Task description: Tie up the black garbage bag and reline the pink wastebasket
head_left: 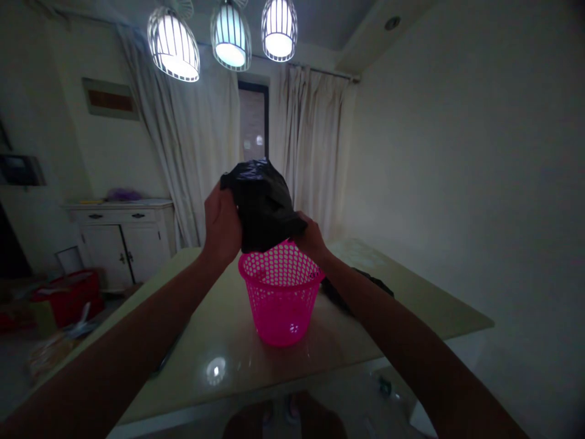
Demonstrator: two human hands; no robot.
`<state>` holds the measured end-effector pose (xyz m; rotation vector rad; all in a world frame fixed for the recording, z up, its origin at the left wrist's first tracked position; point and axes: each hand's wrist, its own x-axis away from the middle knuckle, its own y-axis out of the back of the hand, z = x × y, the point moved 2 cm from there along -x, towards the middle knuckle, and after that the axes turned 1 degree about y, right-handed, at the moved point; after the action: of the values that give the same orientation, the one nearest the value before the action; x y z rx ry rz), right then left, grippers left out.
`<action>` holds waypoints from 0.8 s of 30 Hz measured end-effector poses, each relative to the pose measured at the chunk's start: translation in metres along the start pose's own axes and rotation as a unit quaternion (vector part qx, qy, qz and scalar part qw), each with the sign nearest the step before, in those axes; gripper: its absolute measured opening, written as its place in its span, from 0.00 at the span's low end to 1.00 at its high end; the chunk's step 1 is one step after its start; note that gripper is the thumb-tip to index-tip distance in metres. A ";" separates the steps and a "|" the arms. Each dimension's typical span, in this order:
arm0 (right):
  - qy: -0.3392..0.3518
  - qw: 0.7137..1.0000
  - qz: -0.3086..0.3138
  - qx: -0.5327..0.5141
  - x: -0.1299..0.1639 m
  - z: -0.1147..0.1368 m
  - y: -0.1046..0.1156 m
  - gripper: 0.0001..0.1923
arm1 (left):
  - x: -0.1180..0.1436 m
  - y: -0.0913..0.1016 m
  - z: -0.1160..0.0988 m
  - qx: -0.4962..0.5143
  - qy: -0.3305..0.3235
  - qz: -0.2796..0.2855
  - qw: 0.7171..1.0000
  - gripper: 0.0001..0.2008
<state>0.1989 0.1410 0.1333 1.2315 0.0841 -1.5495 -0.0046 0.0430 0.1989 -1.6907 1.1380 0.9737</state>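
Black plastic bag (262, 213) held up in both hands, above the pink basket (282, 311); bunched, with a shiny crease along its top. Left side of the bag gripped by the left hand (223, 222), fingers curled in around it, fingertips partly hidden. Lower right corner of the bag pinched by the right hand (312, 238), closed on the plastic; exact finger placement cannot be told. Far rim of the basket partly covered by the bag in this view; whether the two are touching cannot be told.

Basket is stood upright on the pale worktop (219, 332), perforated wall, mouth facing up. A second black item (377, 281) is laid on the worktop to the right of the basket, partly hidden by the right forearm. A dark flat object (165, 358) is seen at the left edge, mostly covered by the left forearm; type cannot be told.

Background: white cabinet (121, 241) placed at left, purple item (123, 194) set on top. Pale curtains (208, 122) hung beside a narrow window (253, 116). Three lit lamps (231, 46) suspended overhead.
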 end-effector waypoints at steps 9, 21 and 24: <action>0.022 0.999 -0.021 0.042 0.038 -0.063 0.041 0.19 | 0.062 0.049 -0.010 -0.235 -0.095 0.144 0.956 0.13; 0.015 0.995 0.074 0.065 0.126 -0.126 0.036 0.29 | 0.147 0.084 0.095 -0.182 0.270 0.111 0.939 0.35; 0.003 0.997 0.059 0.047 0.124 -0.133 0.019 0.30 | 0.155 0.084 0.109 -0.148 0.341 0.091 0.924 0.36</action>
<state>0.3158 0.1311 -0.0065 1.2915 -0.0566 -1.4602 -0.0558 0.0823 0.0025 -2.3001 1.6839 0.6948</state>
